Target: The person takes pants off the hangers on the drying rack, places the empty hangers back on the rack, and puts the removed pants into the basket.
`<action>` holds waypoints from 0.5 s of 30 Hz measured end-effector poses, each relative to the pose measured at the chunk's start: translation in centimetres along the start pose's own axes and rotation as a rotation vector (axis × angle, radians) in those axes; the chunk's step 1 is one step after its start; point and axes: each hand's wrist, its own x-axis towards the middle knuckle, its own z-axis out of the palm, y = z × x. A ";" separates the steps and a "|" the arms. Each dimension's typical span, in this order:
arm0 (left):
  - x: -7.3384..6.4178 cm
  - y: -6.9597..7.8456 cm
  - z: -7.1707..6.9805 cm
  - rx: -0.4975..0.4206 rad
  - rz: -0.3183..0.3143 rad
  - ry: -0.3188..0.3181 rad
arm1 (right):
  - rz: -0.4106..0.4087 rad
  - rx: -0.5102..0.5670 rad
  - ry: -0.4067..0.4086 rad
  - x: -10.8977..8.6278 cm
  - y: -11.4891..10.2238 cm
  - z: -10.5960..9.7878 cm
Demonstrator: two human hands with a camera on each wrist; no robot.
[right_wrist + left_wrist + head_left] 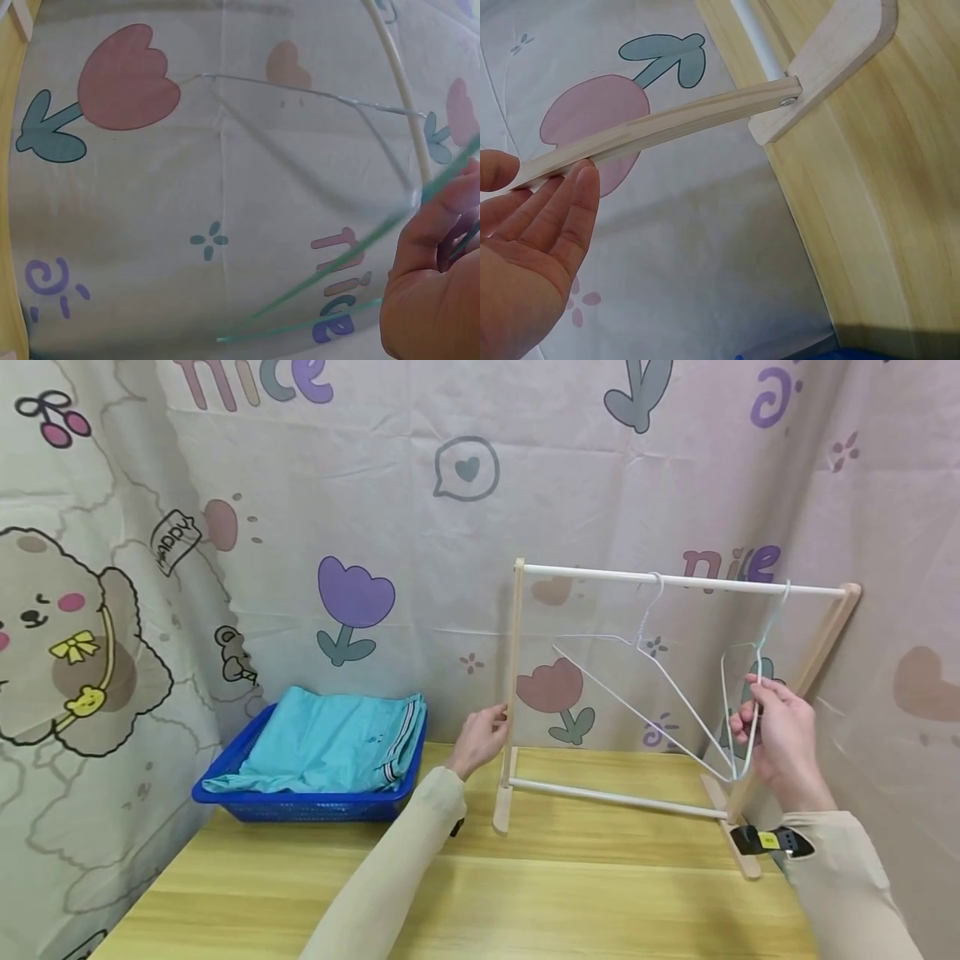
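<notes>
A wooden rack with white rails (585, 573) stands on the table. My left hand (480, 742) holds its left post (515, 652); the left wrist view shows the thumb on one side of the wooden bar (690, 120) and the fingers against the other. Near the rail's right end hangs a pale green wire hanger (772, 620), and my right hand (787, 735) pinches its side. In the right wrist view this green hanger (337, 256) runs to the curled fingers. Left of it, a white wire hanger (600, 681) hangs from the rail, turned at an angle.
A blue plastic basket (315, 808) at the left holds folded turquoise clothing (322, 739) with a striped trim. The wooden table (570, 902) backs onto a printed curtain (465, 543). The rack's feet (502, 810) rest on the tabletop.
</notes>
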 end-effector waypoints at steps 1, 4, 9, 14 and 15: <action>-0.1 -0.1 0.0 0.003 -0.003 0.001 | 0.003 -0.019 0.001 -0.1 0.2 0.0; -0.3 -0.1 -0.1 0.016 -0.001 -0.003 | 0.001 -0.071 0.015 -0.4 0.6 -0.2; -0.5 -0.1 -0.2 0.042 0.004 -0.013 | 0.003 -0.061 0.040 -0.9 1.1 -0.8; -1.2 0.0 -0.5 0.095 0.047 -0.023 | 0.013 -0.027 0.107 -1.4 1.8 -2.2; -1.4 0.1 -0.6 0.101 0.056 -0.026 | 0.007 -0.013 0.123 -1.5 2.0 -2.6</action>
